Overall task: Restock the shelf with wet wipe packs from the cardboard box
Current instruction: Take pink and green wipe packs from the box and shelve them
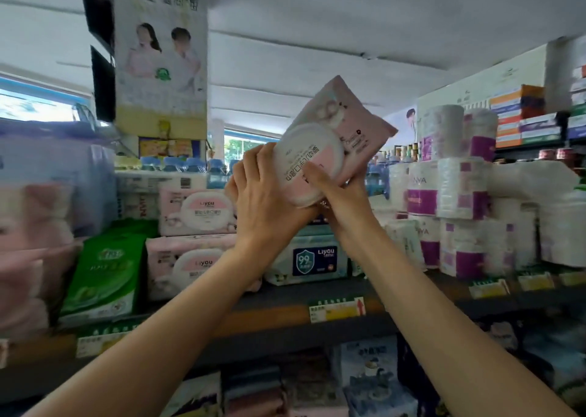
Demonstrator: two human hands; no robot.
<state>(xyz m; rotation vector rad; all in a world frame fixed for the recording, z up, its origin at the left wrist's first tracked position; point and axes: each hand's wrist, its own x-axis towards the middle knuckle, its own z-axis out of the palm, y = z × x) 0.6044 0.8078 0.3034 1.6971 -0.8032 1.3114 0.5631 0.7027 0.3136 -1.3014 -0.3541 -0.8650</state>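
A pink wet wipe pack (345, 125) with a white oval lid is raised above the top shelf, tilted with its far end up to the right. My left hand (266, 194) grips its lower left end, fingers curled over the lid edge. My right hand (336, 191) holds the lower right side, thumb pressed on the lid. Two matching pink packs (196, 210) lie stacked on the shelf (285, 309) to the left, and a pale blue wipe pack (314, 259) lies directly below my hands. The cardboard box is out of view.
Green refill bags (104, 274) and blurred pink packs stand at the left. Toilet roll bundles (459, 210) fill the shelf at the right. Blue-capped bottles (190, 166) stand behind. A poster column (161, 55) rises at the upper left. Price tags line the shelf edge.
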